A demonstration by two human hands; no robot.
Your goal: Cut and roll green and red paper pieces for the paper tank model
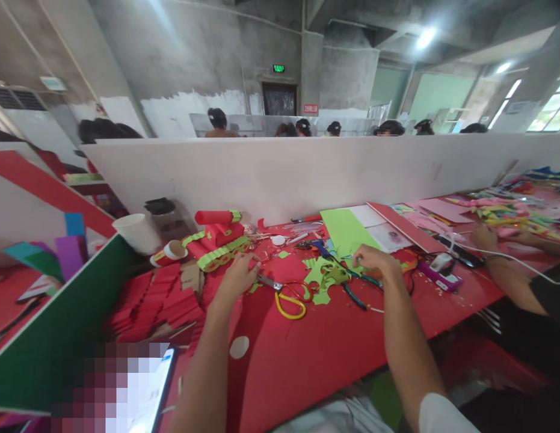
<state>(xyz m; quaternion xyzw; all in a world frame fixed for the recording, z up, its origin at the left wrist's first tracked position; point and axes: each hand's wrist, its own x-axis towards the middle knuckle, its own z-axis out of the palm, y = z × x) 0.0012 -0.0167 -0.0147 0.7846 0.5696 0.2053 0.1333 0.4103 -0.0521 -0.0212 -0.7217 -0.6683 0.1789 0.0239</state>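
left hand [237, 278] outstretched, right hand [372, 260] curled

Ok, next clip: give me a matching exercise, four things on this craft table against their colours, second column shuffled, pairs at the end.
Things:
1. scissors
2. paper cup
3. paper sheet beyond the right hand
4. paper roll beyond the left hand

Colours:
A. red with a green band
B. yellow handles
C. light green
D. white

Pairs: 1-B, 2-D, 3-C, 4-A
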